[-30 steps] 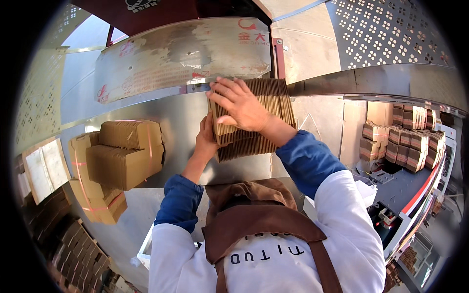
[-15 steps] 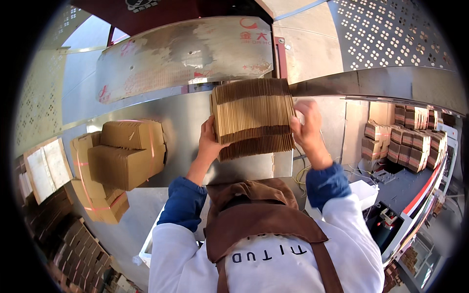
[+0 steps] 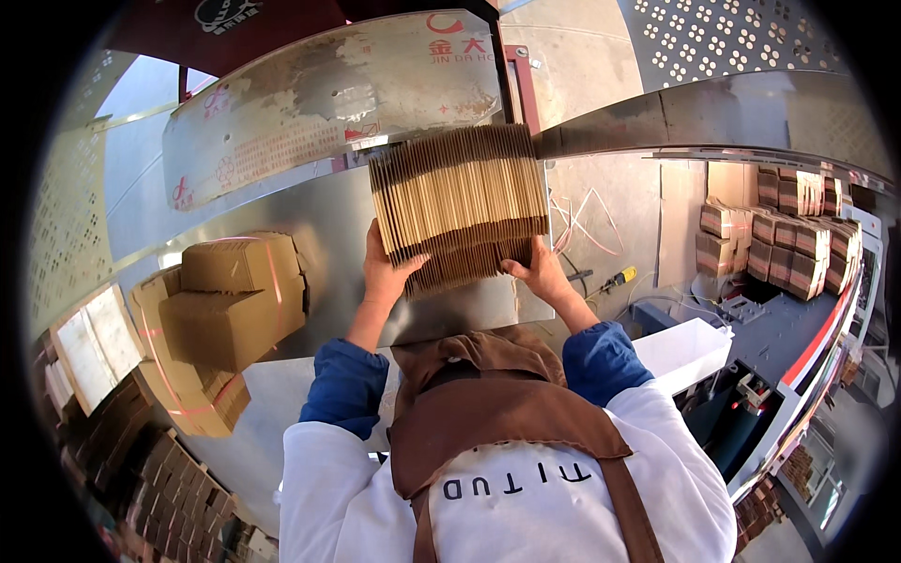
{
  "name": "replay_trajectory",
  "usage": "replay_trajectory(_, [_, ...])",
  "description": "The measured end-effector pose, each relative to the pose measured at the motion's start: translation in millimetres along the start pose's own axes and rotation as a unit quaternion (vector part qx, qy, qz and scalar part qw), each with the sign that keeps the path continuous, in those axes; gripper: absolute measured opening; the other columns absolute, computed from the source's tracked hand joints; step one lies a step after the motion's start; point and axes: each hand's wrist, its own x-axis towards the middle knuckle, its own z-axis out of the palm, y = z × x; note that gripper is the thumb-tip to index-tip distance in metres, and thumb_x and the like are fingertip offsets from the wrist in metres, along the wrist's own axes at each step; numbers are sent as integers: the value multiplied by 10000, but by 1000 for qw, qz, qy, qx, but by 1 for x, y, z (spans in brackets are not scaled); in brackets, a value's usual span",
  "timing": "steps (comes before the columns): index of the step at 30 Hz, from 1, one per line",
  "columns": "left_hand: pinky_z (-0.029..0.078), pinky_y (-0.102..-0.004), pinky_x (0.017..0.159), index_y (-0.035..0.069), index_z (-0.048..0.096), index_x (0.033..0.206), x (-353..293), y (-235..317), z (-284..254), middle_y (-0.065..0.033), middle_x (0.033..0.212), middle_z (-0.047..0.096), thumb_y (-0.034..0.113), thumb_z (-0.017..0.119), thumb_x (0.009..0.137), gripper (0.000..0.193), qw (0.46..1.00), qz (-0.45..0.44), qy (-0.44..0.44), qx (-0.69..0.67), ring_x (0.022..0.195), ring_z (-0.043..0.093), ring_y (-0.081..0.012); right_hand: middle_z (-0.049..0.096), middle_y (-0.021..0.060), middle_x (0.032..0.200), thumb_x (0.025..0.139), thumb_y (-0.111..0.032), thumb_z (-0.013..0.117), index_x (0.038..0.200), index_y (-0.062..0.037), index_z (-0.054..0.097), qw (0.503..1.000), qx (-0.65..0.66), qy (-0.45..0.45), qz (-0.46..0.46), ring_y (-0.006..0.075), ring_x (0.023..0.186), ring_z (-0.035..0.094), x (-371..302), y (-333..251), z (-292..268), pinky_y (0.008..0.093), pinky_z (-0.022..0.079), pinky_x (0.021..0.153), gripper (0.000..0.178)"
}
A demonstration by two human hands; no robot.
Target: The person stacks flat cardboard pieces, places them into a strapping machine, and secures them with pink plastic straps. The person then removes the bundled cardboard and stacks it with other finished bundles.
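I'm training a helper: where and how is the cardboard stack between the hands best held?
Probably by both ends, coming from left and right, squeezing inward: the cardboard stack is a row of thin, seemingly unstrapped pieces. The left hand and right hand hold its near corners.

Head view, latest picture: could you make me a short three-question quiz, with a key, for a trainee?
1. Multiple choice: what do the left hand and the right hand both touch?
A) a white box
B) a cardboard stack
C) a brown apron

2. True or false: the bundled cardboard with pink straps lies to the right of that stack.

3. Fill in the blank: the person's lower sleeves are ____ in colour.

Key:
1. B
2. False; it lies to the left of the stack.
3. blue
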Motion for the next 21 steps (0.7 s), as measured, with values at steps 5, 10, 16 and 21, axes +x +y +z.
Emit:
replay_trajectory(5, [450, -359, 950, 62, 361, 1363, -1, -9, 1, -81, 1271, 530, 186, 855, 629, 893, 1000, -19, -4, 12, 1146, 537, -260, 562, 329, 1033, 773, -205, 655, 1152, 33, 356, 998, -51, 44, 21, 491, 892, 575, -2, 0, 22, 502, 484, 774, 538])
replay_trajectory(10, [434, -371, 972, 61, 362, 1370, -1, -22, 1, -107, 1287, 488, 197, 860, 620, 911, 1000, -4, 1, 2, 1172, 504, -290, 544, 340, 1037, 741, -163, 661, 1177, 58, 314, 995, -66, 67, -43, 504, 899, 561, 1, -1, 27, 530, 471, 776, 600])
replay_trajectory(16, [434, -420, 973, 93, 379, 1362, -1, -2, 3, -124, 1295, 451, 193, 862, 599, 909, 997, 42, 31, 49, 1191, 465, -328, 567, 320, 1002, 740, -227, 724, 1139, 46, 322, 993, -62, 96, 4, 481, 893, 580, -5, -18, 23, 494, 483, 756, 629])
replay_trajectory(21, [488, -386, 924, 75, 365, 1356, 2, -8, 5, -112, 1274, 477, 209, 870, 602, 917, 999, 37, 20, -32, 1117, 547, -284, 606, 290, 819, 783, -253, 688, 1060, 29, 366, 993, -63, 94, 41, 473, 791, 594, -5, -13, 20, 512, 478, 686, 510])
